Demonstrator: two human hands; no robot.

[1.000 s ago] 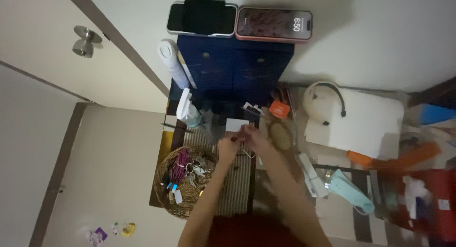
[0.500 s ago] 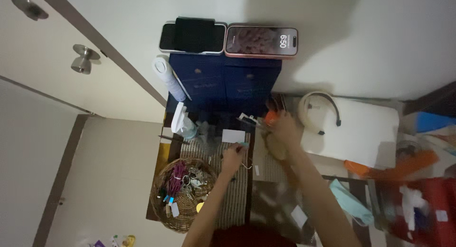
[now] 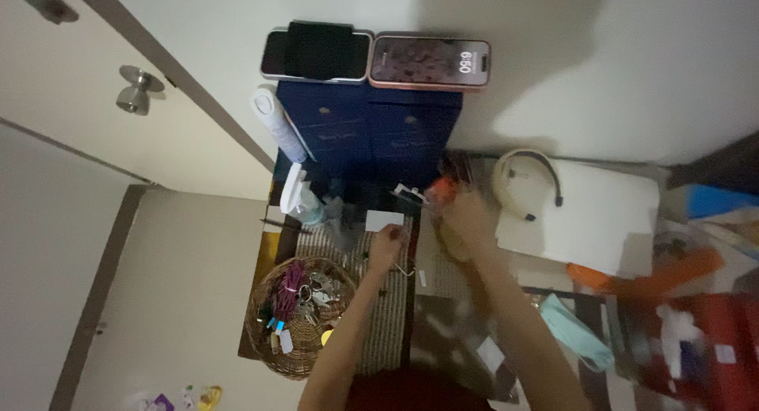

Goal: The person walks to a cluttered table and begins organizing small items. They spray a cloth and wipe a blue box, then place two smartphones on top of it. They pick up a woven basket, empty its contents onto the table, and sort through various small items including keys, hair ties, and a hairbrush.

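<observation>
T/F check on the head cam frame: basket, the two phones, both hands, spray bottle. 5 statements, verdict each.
1. The wicker basket sits on the left-arm side and holds keys and cords. True.
2. Two phones lie side by side on top of the dark blue boxes. True.
3. The left hand is inside the basket. False: it is over the striped mat, beside a small white card.
4. The right hand rests on the white headphones. False: it is by a small orange object, apart from the headphones.
5. The spray bottle lies in the basket. False: it is beyond the basket, near the blue boxes.
</observation>
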